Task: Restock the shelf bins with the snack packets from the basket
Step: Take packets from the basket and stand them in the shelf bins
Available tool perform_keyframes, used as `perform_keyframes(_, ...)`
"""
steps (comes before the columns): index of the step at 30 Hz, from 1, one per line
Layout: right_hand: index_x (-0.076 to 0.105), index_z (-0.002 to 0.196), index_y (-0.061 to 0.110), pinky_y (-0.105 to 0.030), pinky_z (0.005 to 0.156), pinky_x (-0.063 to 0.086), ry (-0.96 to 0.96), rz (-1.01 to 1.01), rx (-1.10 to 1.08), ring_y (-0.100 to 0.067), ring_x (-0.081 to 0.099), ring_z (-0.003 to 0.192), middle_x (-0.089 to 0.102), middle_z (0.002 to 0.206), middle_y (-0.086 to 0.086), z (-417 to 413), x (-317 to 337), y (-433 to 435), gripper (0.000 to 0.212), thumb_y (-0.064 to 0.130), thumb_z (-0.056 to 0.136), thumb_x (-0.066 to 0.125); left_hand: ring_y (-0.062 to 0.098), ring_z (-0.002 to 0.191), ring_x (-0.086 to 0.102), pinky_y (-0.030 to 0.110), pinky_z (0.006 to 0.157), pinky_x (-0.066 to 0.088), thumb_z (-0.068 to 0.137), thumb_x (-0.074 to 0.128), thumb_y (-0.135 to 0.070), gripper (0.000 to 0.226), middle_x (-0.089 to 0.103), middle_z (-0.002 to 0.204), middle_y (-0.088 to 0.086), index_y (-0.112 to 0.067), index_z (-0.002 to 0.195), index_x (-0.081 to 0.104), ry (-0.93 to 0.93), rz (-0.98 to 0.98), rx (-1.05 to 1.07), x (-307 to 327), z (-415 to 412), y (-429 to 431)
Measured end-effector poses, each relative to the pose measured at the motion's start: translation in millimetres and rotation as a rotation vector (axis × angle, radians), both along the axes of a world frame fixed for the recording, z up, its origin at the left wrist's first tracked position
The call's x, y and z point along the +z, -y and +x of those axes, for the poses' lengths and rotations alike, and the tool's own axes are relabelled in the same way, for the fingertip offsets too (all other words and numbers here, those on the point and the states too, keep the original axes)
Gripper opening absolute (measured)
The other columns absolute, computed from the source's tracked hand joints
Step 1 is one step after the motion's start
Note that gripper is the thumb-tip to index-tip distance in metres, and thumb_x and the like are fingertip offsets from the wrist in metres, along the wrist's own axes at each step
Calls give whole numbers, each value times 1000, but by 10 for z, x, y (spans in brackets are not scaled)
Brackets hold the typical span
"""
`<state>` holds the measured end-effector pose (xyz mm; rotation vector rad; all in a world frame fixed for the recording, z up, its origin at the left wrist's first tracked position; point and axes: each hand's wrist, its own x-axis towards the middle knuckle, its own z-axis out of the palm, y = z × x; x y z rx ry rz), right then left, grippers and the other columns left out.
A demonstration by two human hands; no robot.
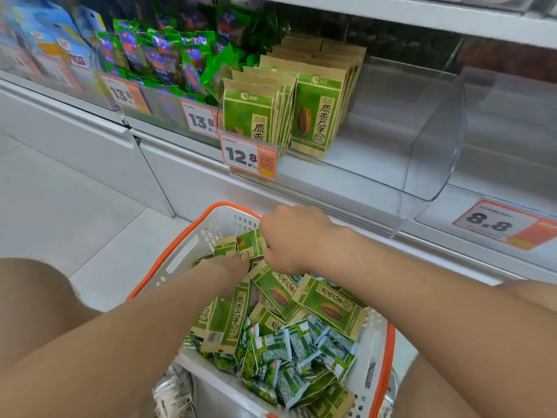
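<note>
1. While you reach into the basket [187, 251], your right grip [291, 239] curls round upright seed packets [250, 244] at its far end.
2. Your left grip [224, 265] touches the same packets; its fingers are buried, so I cannot tell whether it holds.
3. Farther off, matching packs [313, 116] stand in the shelf bin [346, 176], at its left.

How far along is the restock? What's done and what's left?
Done: two rows of seed packets stand in the 12.8 bin. In hand: the right grip holds a few packets in the basket, the left grip beside it. Left: the basket's pile, and the bin's bare right side.
</note>
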<state>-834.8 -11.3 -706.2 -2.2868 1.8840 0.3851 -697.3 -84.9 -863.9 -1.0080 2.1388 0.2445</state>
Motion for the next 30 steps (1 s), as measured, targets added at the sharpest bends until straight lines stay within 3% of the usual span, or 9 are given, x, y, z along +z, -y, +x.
perform_keyframes(3,30,71,21,-29,49,30,-23,12,18,-17,38,58,37,75,-1,0,4,-25,36,21,96,57,29,121,61,37,100,53,98,73,-23,60,58,128,10,-3,147,45,-60,31,55,96,-56,21)
perform_keyframes(5,29,71,21,-29,49,30,-34,38,25,-17,38,59,37,75,-1,-12,-2,-38,36,21,96,56,26,92,67,34,77,60,101,67,-19,36,59,105,7,-1,131,59,-103,76,136,201,-83,57)
perform_keyframes(8,34,72,20,-30,50,34,-65,90,34,-17,43,60,40,77,-1,-38,33,-69,33,18,97,55,23,64,75,22,44,48,103,59,-14,14,58,114,12,-6,114,61,-236,143,302,383,-101,87)
perform_keyframes(13,39,71,15,-29,48,37,-77,215,30,-17,44,58,44,74,-5,-119,158,-119,30,1,93,54,19,64,77,34,65,64,96,60,-10,19,77,94,16,-1,108,72,-471,78,405,836,-149,132)
perform_keyframes(15,48,77,12,-31,49,37,-24,223,31,-19,46,59,49,73,-5,-164,178,-107,22,10,96,58,23,64,77,39,71,66,93,60,-3,18,78,81,18,1,104,74,-613,106,531,1059,-175,119)
perform_keyframes(19,62,97,6,-35,58,44,231,170,-48,-25,58,72,60,82,-7,-173,245,-129,44,50,94,66,28,60,68,36,62,64,91,63,1,3,73,72,22,2,89,64,-982,230,838,1509,-198,23)
perform_keyframes(25,53,104,20,-34,61,44,512,-224,-265,-24,63,90,62,96,-2,-265,421,-134,27,39,94,70,14,44,45,26,46,46,101,53,-25,20,55,61,6,-7,99,63,-1421,376,1195,1919,-142,-37)
perform_keyframes(27,56,105,20,-33,66,50,679,-301,-371,-20,65,88,66,95,0,-328,557,-116,24,40,98,67,17,51,41,27,51,41,102,50,-44,31,48,65,0,-16,99,61,-1496,286,1172,2008,-106,-18)
perform_keyframes(30,65,102,21,-48,79,60,1056,-383,-529,-30,74,85,77,91,-8,-378,653,-101,17,36,105,58,18,75,62,37,67,58,105,55,-46,27,68,94,4,-24,114,67,-1557,237,929,2074,-107,-71)
